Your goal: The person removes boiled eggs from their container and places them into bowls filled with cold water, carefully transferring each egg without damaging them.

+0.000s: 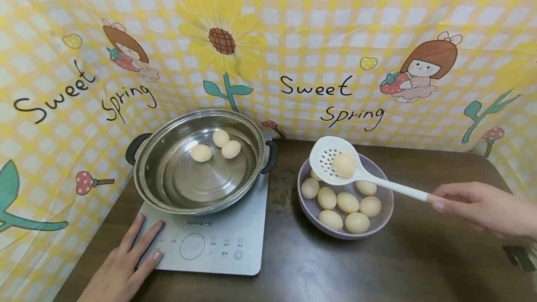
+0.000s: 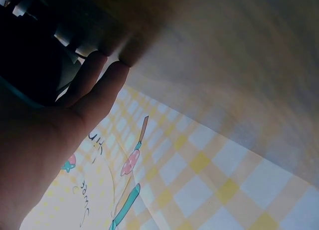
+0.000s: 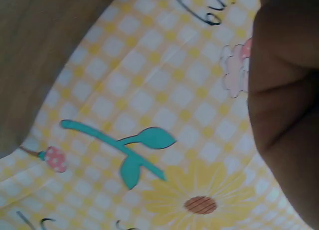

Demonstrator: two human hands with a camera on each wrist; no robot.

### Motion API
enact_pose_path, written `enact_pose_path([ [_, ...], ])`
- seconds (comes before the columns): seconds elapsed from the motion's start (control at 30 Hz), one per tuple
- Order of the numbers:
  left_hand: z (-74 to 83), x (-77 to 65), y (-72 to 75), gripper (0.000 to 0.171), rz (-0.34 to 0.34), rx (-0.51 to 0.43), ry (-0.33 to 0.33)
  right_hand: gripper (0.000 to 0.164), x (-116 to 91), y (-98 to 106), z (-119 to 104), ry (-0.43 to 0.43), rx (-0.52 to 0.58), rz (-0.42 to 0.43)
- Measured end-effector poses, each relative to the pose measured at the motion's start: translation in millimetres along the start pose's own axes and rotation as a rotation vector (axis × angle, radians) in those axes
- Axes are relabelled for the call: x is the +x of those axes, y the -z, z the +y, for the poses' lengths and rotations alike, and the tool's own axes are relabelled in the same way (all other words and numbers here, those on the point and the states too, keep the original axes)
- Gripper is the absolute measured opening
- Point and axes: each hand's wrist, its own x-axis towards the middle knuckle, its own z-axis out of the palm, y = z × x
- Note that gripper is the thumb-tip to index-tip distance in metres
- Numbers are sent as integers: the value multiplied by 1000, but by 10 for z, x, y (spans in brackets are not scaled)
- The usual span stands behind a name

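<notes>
In the head view my right hand (image 1: pixel 482 206) grips the handle end of a white slotted spoon (image 1: pixel 392 185). One egg (image 1: pixel 344 165) lies in the spoon's perforated bowl, over the back of a purple-grey bowl (image 1: pixel 388 218) that holds several more eggs (image 1: pixel 347 202). My left hand (image 1: pixel 126 262) rests with fingers spread on the left front edge of a white induction cooker (image 1: pixel 201 260). On the cooker stands a steel pot (image 1: pixel 201 195) with water and three eggs (image 1: pixel 201 153) in it. The left wrist view shows the left hand (image 2: pixel 65 115) with fingers extended.
The dark wooden table (image 1: pixel 289 264) carries everything. Some water drops (image 1: pixel 281 197) lie between cooker and bowl. A yellow checked cloth (image 1: pixel 268 36) hangs behind and at the left. Black pot handles (image 1: pixel 269 156) stick out on both sides. A dark object (image 1: pixel 520 257) lies at the right edge.
</notes>
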Motion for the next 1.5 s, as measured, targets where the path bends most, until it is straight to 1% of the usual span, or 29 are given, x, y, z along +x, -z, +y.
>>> enact_pose_path([
  [0.07, 0, 5, 4, 62, 2, 1, -2, 24, -28, -13, 83, 1, -23, 17],
  [0.2, 2, 6, 8, 62, 1, 3, 0, 32, -59, -52, 216, 1, -26, 35],
  [0.27, 3, 3, 8, 62, 2, 2, 1, 34, -63, -78, 258, 3, -39, 52],
  [0.33, 3, 1, 7, 62, 6, 0, 0, 30, -62, -108, 280, 9, -71, 82],
  [0.47, 5, -1, 4, 62, 7, -1, -2, 14, -47, -175, 263, -19, -178, 179],
  [0.5, 6, -1, 4, 62, 6, 0, -1, 12, -41, -190, 250, -26, -220, 211],
  [0.6, 8, 0, 5, 62, -2, 2, 4, 13, -34, -227, 207, -43, -324, 303],
  [0.7, 8, 2, 7, 62, -5, 5, 8, 15, -37, -240, 157, -45, -395, 400],
  [0.83, 8, 2, 7, 62, -3, 6, 7, 16, -51, -245, 104, -30, -363, 495],
  [0.93, 8, 0, 7, 62, -1, 6, 5, 21, -62, -262, 69, 14, -346, 540],
  [1.07, 5, -3, 8, 62, 3, 3, 4, 29, -63, -303, 32, 105, -413, 562],
  [1.17, 4, -2, 7, 63, 2, 0, 4, 32, -50, -334, 14, 158, -454, 572],
  [1.23, 3, -2, 5, 63, -2, -1, 4, 32, -42, -347, 0, 182, -461, 579],
  [1.33, 0, -2, 1, 63, -6, -2, 2, 30, -36, -363, -21, 200, -458, 584],
  [1.5, -3, -3, -4, 64, -2, 2, -1, 27, -32, -385, -46, 176, -454, 555],
])
